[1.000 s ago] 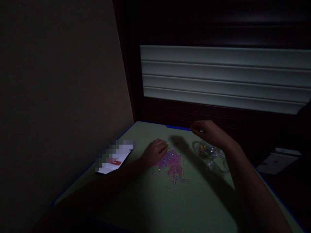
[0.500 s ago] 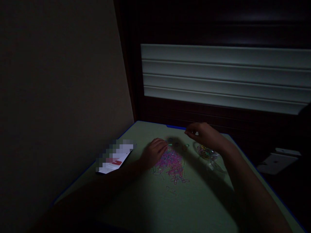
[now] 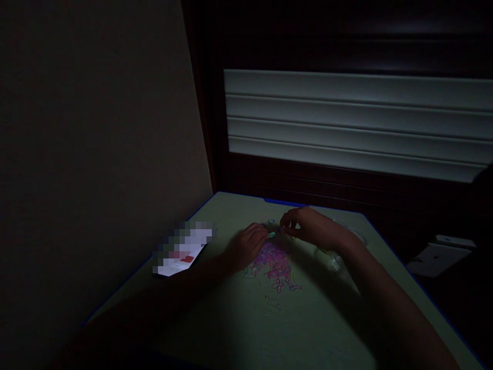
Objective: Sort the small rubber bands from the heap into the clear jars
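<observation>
My left hand (image 3: 251, 244) is closed at the far left side of a heap of small pink and purple loops (image 3: 275, 262), which look like elastic bands. A small green band (image 3: 271, 235) sticks out from its fingertips. Just to the right, my right hand (image 3: 306, 224) comes down to the table with thumb and fingers pinched together. What lies in that pinch is too dark and small to make out. A bluish ring-shaped band (image 3: 270, 221) rests beyond the heap, between both hands.
Behind my right forearm lies a clear plastic bag or container (image 3: 334, 263), partly hidden. A lit phone-like screen (image 3: 181, 257) lies at the table's left. The pale table (image 3: 246, 329) has a blue edge and meets a dark louvred panel. White boxes (image 3: 441, 259) are off to the right.
My right hand has moved left and down to the table beside my left hand. It now covers more of the clear container. My left hand has barely moved, with the green band more visible.
</observation>
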Demonstrator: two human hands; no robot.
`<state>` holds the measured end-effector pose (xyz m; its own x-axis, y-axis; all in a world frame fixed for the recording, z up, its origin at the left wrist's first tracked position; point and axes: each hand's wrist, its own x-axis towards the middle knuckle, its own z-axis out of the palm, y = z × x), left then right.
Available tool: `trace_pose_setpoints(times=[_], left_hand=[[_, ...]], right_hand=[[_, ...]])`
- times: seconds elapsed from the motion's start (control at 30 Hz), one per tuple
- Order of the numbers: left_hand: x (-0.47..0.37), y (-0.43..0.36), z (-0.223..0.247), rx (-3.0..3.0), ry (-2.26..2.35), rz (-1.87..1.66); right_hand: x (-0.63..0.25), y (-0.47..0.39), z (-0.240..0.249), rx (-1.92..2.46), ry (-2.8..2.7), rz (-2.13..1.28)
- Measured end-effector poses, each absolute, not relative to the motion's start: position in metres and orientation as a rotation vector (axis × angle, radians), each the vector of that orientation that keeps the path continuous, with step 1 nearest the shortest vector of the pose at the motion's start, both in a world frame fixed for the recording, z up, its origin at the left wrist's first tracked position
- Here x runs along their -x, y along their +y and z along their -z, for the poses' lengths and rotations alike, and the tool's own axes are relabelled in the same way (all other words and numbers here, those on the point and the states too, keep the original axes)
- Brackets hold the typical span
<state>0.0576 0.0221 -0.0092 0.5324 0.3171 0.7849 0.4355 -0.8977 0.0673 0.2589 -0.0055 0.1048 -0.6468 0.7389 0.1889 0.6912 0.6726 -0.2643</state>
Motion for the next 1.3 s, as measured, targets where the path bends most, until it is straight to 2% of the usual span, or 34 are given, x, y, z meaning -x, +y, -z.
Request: trace_pose_setpoints(times=[0.27,1.03,1.3], left_hand=[[-0.059,0.022,0.009,2.598,-0.572,1.298],[-0.058,0.023,0.013,2.635,-0.611,1.243],[-0.056,0.024,0.016,2.678,-0.603,1.197]], right_hand=[[-0.247,0.002,-0.087,1.092,-2.659,-0.222],[-0.238,0.001,-0.086,1.111,-2.646,-0.192],[-0.248,-0.001,-0.094,1.264,-2.590,-0.025]])
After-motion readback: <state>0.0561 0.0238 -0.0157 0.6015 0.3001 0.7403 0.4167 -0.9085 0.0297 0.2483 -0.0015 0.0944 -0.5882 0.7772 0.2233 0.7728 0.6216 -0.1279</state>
